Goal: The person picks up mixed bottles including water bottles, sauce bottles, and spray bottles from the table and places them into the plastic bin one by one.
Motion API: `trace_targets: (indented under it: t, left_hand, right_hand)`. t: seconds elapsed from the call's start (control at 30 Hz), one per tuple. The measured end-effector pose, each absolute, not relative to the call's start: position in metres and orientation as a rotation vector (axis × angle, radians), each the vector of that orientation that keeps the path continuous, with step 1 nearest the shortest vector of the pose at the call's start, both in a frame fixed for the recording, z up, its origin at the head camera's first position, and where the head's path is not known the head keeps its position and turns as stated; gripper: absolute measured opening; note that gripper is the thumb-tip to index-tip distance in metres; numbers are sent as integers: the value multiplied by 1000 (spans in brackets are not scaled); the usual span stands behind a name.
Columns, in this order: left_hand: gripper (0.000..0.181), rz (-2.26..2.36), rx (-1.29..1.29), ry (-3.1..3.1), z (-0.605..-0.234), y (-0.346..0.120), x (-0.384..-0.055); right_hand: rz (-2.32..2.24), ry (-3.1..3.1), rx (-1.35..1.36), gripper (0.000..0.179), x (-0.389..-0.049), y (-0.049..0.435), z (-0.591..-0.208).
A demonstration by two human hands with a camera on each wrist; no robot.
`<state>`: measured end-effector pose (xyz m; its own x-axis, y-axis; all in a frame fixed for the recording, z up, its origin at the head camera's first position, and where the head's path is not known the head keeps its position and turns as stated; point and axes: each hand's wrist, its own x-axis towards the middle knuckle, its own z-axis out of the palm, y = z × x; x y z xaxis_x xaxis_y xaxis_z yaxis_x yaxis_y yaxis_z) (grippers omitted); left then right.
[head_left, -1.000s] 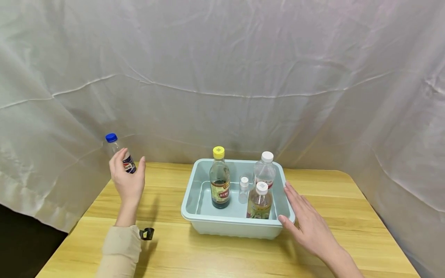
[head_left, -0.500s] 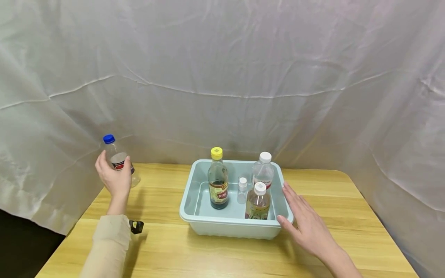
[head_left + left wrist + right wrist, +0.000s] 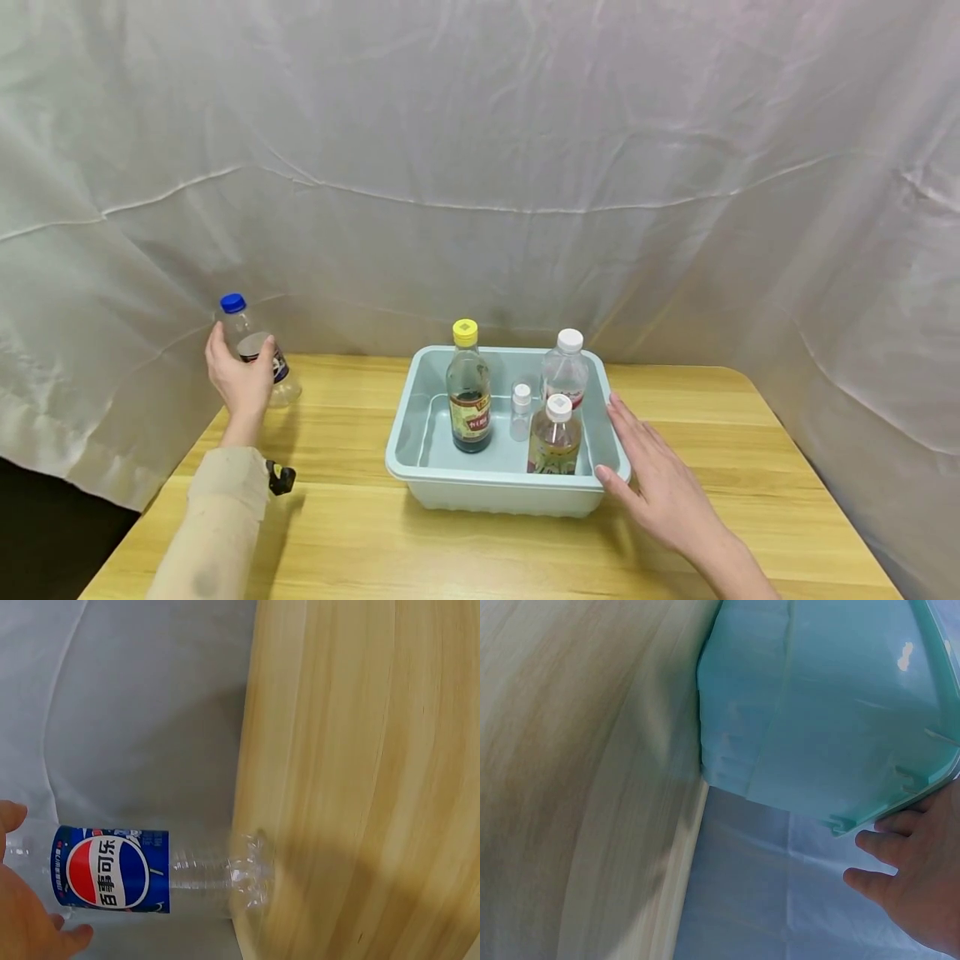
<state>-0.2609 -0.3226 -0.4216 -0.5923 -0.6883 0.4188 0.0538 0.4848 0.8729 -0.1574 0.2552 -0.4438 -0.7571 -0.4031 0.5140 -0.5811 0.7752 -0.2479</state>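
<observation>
At the table's back left, an upright clear Pepsi bottle (image 3: pixel 243 323) with a blue cap stands between the fingers and thumb of my left hand (image 3: pixel 238 379), which curl round its upper part. The left wrist view shows its blue, red and white label (image 3: pixel 112 870) and ribbed lower end, with the left hand (image 3: pixel 26 911) at the neck end. My right hand (image 3: pixel 663 487) rests its spread, fairly straight fingers against the right rim of a pale blue plastic tub (image 3: pixel 495 492). In the right wrist view, fingertips of this hand (image 3: pixel 922 862) lie at the rim.
Inside the tub stand a yellow-capped sauce bottle (image 3: pixel 470 412), a small white-capped vial (image 3: pixel 521 421), a clear white-capped bottle (image 3: pixel 564 371) and a white-capped drink bottle (image 3: pixel 555 442). A grey cloth (image 3: pixel 480 167) hangs behind the wooden table (image 3: pixel 712 417).
My left hand has moved left round the Pepsi bottle, which keeps about its place. The right hand stays at the tub's rim. The whole head view has shifted slightly.
</observation>
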Motion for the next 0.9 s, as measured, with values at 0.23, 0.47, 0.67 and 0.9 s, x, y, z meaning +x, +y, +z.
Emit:
trace_targets:
  t: [0.23, 0.47, 0.67, 0.9]
  left_hand:
    - [81, -1173, 530, -1960, -421, -326, -261]
    - [74, -1127, 506, -1909, -424, -328, -264]
    - [71, -1127, 500, -1895, -424, -329, -262]
    - [70, -1181, 509, -1933, -421, -327, -256]
  right_hand:
    - [557, -2527, 746, 79, -158, 255, -444]
    - [578, -2526, 755, 79, -157, 254, -444]
    - [574, -2516, 753, 79, -157, 254, -444]
    - [571, -2509, 753, 79, -157, 255, -444]
